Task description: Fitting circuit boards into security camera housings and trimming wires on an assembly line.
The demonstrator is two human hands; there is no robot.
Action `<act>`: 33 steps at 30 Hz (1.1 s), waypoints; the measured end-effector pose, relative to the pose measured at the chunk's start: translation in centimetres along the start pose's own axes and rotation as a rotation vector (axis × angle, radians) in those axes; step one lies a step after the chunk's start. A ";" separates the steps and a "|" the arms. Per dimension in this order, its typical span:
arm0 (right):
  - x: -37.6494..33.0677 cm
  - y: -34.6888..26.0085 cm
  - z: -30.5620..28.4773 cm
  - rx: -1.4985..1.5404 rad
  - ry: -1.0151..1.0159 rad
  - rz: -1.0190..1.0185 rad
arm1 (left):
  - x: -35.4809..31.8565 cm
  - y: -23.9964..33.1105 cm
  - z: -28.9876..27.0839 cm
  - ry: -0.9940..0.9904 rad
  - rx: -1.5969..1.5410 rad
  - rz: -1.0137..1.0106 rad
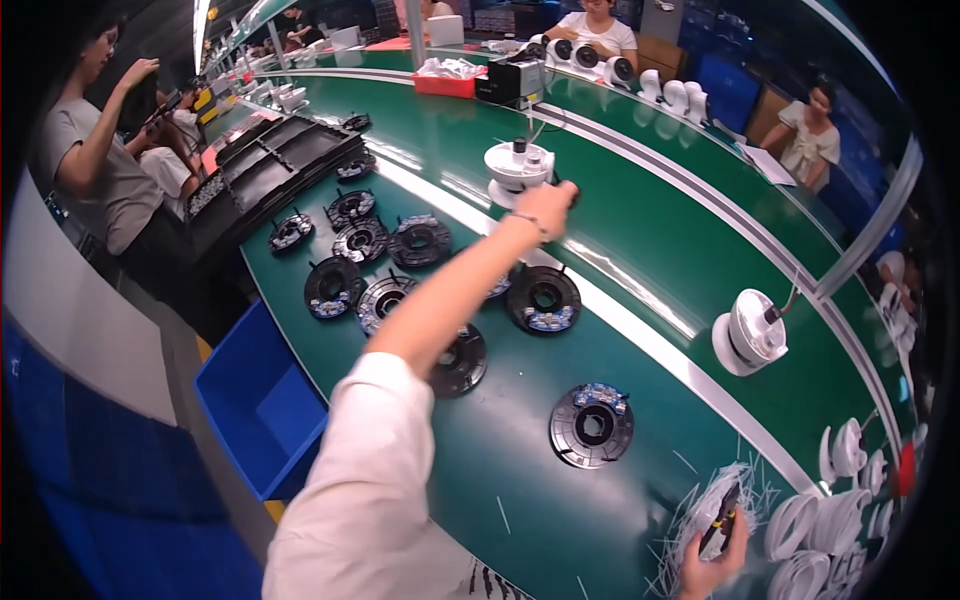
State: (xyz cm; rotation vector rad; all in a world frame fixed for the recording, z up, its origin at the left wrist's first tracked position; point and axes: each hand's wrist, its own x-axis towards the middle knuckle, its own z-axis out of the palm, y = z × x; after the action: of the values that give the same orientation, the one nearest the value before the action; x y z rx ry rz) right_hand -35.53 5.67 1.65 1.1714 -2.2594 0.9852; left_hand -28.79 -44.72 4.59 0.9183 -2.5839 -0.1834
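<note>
Two hands: both at work over the green tabletop [560, 480].
Left hand [545, 208]: stretched far forward, fingers curled shut on a small dark part, just beside the white dome-shaped camera housing [517, 166].
Right hand [712, 568]: low by the near edge, closed round black-handled cutters [722, 520] over a heap of thin white trimmings [700, 505].
Black round discs with circuit boards: one [592, 426] lies between the hands, others [360, 240] spread to the left of the outstretched arm.
White housing on a cable [750, 334]: beyond the right hand.
</note>
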 end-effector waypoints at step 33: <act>-0.7 0.4 0.4 0.168 0.067 -0.011 | -11.2 -4.8 -9.8 0.195 -0.241 -0.176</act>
State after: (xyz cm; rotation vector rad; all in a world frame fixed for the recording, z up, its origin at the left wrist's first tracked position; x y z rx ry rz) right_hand -35.50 5.86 0.77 1.1985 -2.1494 1.2118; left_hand -14.08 -41.34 8.76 1.0171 -2.2449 -0.4229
